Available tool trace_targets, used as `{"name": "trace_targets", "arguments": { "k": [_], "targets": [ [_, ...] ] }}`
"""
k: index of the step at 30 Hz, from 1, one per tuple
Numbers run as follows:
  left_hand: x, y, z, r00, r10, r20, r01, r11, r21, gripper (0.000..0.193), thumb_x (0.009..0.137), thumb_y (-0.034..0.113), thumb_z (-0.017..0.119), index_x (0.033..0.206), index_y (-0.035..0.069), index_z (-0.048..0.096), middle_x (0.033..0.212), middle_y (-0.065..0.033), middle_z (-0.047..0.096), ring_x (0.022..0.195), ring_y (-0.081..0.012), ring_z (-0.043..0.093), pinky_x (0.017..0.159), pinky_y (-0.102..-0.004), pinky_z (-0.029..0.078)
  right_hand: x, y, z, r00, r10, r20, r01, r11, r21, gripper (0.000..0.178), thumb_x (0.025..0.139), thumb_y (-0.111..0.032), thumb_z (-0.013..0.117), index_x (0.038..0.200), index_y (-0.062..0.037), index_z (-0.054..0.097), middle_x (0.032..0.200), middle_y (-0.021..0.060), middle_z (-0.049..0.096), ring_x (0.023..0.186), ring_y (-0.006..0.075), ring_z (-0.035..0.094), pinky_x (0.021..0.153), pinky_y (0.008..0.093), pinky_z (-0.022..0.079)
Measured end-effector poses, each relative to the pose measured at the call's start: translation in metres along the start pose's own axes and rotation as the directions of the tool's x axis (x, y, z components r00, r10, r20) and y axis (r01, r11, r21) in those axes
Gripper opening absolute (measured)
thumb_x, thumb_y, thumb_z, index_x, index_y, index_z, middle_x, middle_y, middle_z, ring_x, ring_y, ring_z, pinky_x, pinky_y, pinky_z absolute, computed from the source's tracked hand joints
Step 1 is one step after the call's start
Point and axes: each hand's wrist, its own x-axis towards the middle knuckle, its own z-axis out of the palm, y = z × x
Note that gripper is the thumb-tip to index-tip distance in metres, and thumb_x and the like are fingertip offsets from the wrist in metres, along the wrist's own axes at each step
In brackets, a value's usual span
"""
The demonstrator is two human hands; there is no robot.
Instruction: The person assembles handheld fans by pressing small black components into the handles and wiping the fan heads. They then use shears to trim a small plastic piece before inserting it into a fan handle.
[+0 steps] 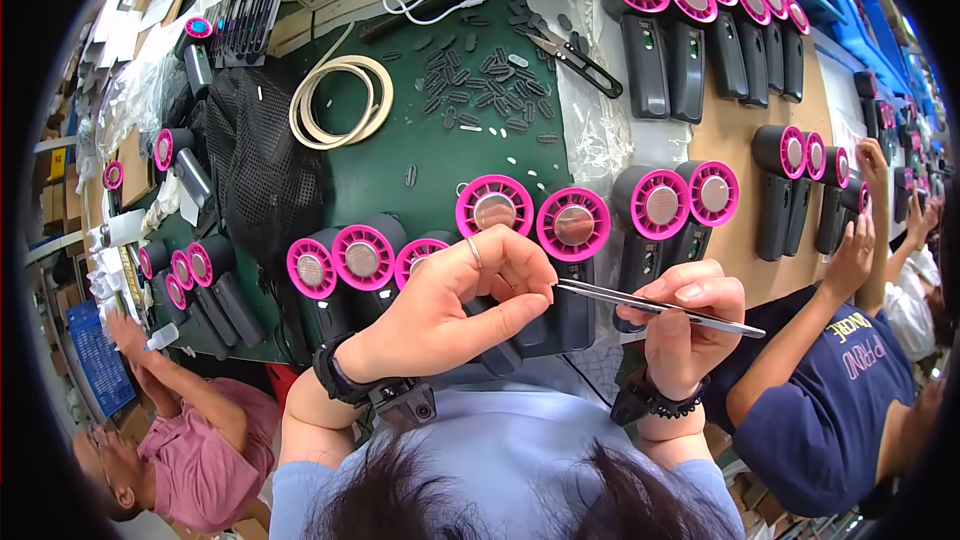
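A pair of metal tweezers (655, 303) lies slanted in my right hand (692, 318), its fingers closed on the shanks and its tips pointing left. Those tips reach the curled fingertips of my left hand (455, 305). Thumb and fingers there are bent into a pinch; whatever is between them is too small to make out. Just beyond my hands stand several dark grey hair-dryer-shaped devices with pink ringed heads, among them one device (573, 223) past the tweezers' tips and another device (494, 206) behind my left hand, which partly covers a third device (420, 250).
Small dark oval pieces (490, 85) lie scattered on the green mat (400, 175). Near them are cream tape rolls (342, 105), black thread snips (580, 62) and a white cable (425, 12). A black mesh bag (262, 160) lies left. More devices (645, 65) stand right. Co-workers sit on both sides.
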Motion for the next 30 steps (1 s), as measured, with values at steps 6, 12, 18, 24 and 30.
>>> {"name": "trace_targets", "arguments": {
  "k": [6, 12, 18, 24, 30],
  "targets": [
    [0.000, -0.001, -0.001, 0.999, -0.024, 0.035, 0.024, 1.000, 0.016, 0.016, 0.093, -0.001, 0.061, 0.108, -0.001, 0.055, 0.102, -0.0052, 0.060, 0.095, -0.0112, 0.060, 0.086, -0.0268, 0.049, 0.000, -0.003, 0.000, 0.999, -0.001, 0.040, 0.002, 1.000, -0.027, 0.014, 0.089, 0.002, 0.062, 0.101, 0.0016, 0.054, 0.094, 0.0163, 0.057, 0.076, 0.0232, 0.068, 0.067, 0.0349, 0.064],
    [0.001, 0.000, -0.002, 0.998, -0.042, 0.041, 0.040, 0.999, 0.034, 0.015, 0.093, 0.000, 0.061, 0.107, 0.000, 0.055, 0.102, -0.0051, 0.060, 0.095, -0.0113, 0.060, 0.086, -0.0268, 0.049, 0.000, -0.002, -0.001, 0.999, -0.006, 0.053, 0.008, 1.000, -0.025, 0.013, 0.089, 0.004, 0.062, 0.099, 0.0016, 0.055, 0.094, 0.0161, 0.057, 0.077, 0.0229, 0.068, 0.066, 0.0347, 0.064],
    [0.000, -0.001, -0.005, 0.997, -0.051, 0.064, 0.046, 0.996, 0.078, 0.016, 0.093, 0.001, 0.062, 0.108, 0.000, 0.057, 0.103, -0.0046, 0.061, 0.095, -0.0112, 0.061, 0.086, -0.0275, 0.049, -0.002, -0.004, 0.000, 0.998, 0.017, 0.055, -0.013, 0.996, -0.086, 0.012, 0.089, 0.002, 0.065, 0.095, -0.0019, 0.055, 0.093, 0.0153, 0.057, 0.076, 0.0206, 0.068, 0.061, 0.0321, 0.063],
    [0.000, 0.001, -0.003, 0.998, -0.030, 0.060, 0.026, 0.998, 0.065, 0.018, 0.092, 0.001, 0.063, 0.109, 0.001, 0.058, 0.102, -0.0046, 0.062, 0.094, -0.0110, 0.061, 0.085, -0.0273, 0.049, -0.005, -0.001, -0.003, 0.999, -0.032, 0.034, 0.035, 0.996, -0.081, 0.014, 0.091, -0.004, 0.066, 0.094, -0.0036, 0.053, 0.090, 0.0140, 0.056, 0.072, 0.0196, 0.067, 0.056, 0.0287, 0.061],
    [-0.009, 0.007, -0.008, 1.000, 0.017, 0.014, -0.019, 0.987, 0.159, 0.016, 0.089, 0.000, 0.064, 0.105, 0.001, 0.059, 0.099, -0.0054, 0.062, 0.090, -0.0112, 0.061, 0.082, -0.0258, 0.049, -0.004, -0.004, -0.022, 0.987, -0.055, -0.151, 0.047, 0.997, -0.056, 0.009, 0.095, -0.004, 0.059, 0.097, -0.0040, 0.051, 0.090, 0.0108, 0.052, 0.069, 0.0175, 0.064, 0.060, 0.0250, 0.057]
  ]
}}
